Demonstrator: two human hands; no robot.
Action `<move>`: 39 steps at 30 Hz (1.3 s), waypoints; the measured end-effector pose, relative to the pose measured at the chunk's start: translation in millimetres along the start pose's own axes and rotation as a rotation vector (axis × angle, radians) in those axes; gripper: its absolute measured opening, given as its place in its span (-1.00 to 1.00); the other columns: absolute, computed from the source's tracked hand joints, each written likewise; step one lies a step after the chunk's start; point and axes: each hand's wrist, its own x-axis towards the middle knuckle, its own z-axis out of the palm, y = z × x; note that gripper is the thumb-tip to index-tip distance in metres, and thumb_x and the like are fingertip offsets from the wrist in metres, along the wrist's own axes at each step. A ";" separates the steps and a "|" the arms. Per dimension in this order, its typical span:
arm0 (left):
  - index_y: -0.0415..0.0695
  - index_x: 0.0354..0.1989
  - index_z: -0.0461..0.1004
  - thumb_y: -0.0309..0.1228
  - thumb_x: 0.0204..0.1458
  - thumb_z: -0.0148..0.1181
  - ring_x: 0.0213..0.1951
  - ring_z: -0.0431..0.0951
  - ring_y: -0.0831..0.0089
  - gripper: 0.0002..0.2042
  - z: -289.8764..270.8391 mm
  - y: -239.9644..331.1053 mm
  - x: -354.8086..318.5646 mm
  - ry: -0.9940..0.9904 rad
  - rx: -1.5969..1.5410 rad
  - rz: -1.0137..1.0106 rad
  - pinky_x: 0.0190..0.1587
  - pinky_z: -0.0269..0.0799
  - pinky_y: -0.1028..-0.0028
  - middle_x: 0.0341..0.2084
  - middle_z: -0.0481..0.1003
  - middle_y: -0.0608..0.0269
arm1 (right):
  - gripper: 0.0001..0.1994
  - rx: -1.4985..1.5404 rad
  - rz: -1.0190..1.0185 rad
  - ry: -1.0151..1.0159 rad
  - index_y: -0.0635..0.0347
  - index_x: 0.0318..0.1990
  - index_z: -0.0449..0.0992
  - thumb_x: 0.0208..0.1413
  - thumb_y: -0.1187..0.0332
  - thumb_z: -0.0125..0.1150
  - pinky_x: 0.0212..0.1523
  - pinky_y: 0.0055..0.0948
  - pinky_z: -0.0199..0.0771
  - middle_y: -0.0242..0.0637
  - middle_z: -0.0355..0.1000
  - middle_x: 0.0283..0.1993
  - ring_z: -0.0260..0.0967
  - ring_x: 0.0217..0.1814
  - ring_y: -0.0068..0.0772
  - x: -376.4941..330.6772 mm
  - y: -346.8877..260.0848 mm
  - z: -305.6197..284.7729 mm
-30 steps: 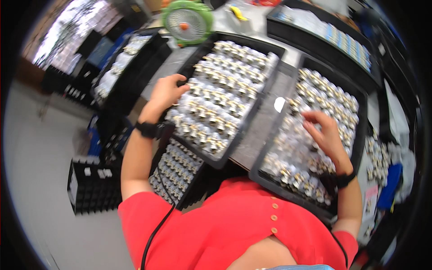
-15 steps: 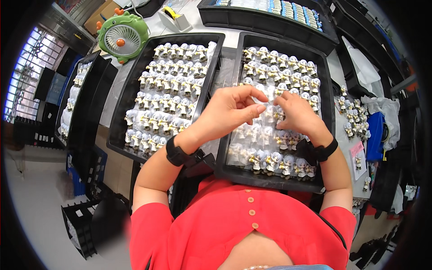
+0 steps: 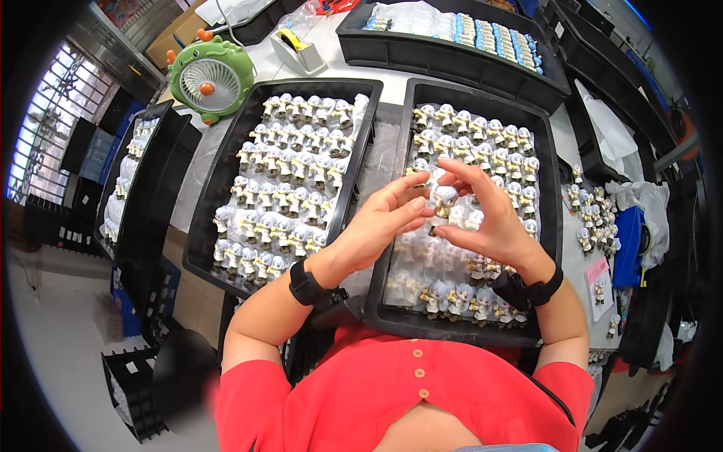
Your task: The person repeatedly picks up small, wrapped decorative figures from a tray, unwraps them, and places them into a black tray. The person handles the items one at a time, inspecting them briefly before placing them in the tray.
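Note:
Above the right-hand black tray [image 3: 553, 218], my right hand [image 3: 497, 222] holds a small figurine [image 3: 444, 198] with pale hair and white clothes between thumb and fingertips. My left hand [image 3: 376, 230] is just left of it, thumb and fingers apart and slightly bent. Its fingertips come close to the figurine; whether they touch it I cannot tell. Rows of similar figurines [image 3: 482, 154] lie in the tray, on and under translucent sheeting [image 3: 418, 252]. My hands cover part of the middle rows.
Another black tray [image 3: 197, 233] of figurines stands at left. Behind are a green fan [image 3: 213, 79], a tape dispenser [image 3: 299, 54] and a long black bin [image 3: 452, 64]. Loose figurines [image 3: 595, 207], a blue holder [image 3: 627, 237] and crumpled plastic [image 3: 651, 207] lie at right.
A figurine now shows upright between the right hand's thumb and fingers. The left hand has lowered slightly and its fingers have spread. The whole view has shifted a little, so the trays appear lower.

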 end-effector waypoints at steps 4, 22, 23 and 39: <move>-0.11 0.23 0.21 -0.33 0.19 0.03 -0.01 0.36 0.60 -0.57 5.9 9.0 -3.7 -0.063 -0.007 0.011 0.02 0.35 0.51 0.08 0.32 0.24 | -0.21 0.073 -0.057 0.064 0.09 0.27 0.17 -0.21 0.49 0.40 -0.04 -0.40 0.38 -0.24 0.37 -0.06 0.35 -0.03 -0.35 -0.8 7.5 6.5; -0.21 0.19 0.14 -0.42 0.10 0.16 -0.08 0.45 0.53 -0.50 10.8 7.0 -3.9 0.020 -0.059 0.133 -0.05 0.40 0.50 -0.15 0.38 0.26 | -0.04 0.123 -0.112 0.078 0.05 0.34 0.04 -0.28 0.34 0.51 0.01 -0.33 0.32 -0.27 0.30 0.09 0.28 0.08 -0.32 -1.2 14.2 13.4; -0.21 0.19 0.14 -0.42 0.11 0.15 -0.08 0.45 0.53 -0.50 11.7 8.8 -4.5 0.018 -0.090 0.113 -0.05 0.40 0.50 -0.16 0.39 0.27 | -0.02 0.127 -0.120 0.081 0.05 0.34 0.03 -0.30 0.33 0.52 0.03 -0.32 0.32 -0.27 0.29 0.10 0.27 0.09 -0.32 -0.7 14.2 13.9; -0.16 0.22 0.13 -0.34 0.17 0.06 -0.01 0.50 0.12 -0.53 3.8 2.1 -1.5 0.015 -0.152 0.080 -0.03 0.50 0.25 0.04 0.38 0.05 | -0.03 0.113 -0.088 0.146 0.10 0.33 0.04 -0.32 0.41 0.47 0.06 -0.30 0.31 -0.19 0.31 0.03 0.28 0.05 -0.23 -1.9 13.7 15.7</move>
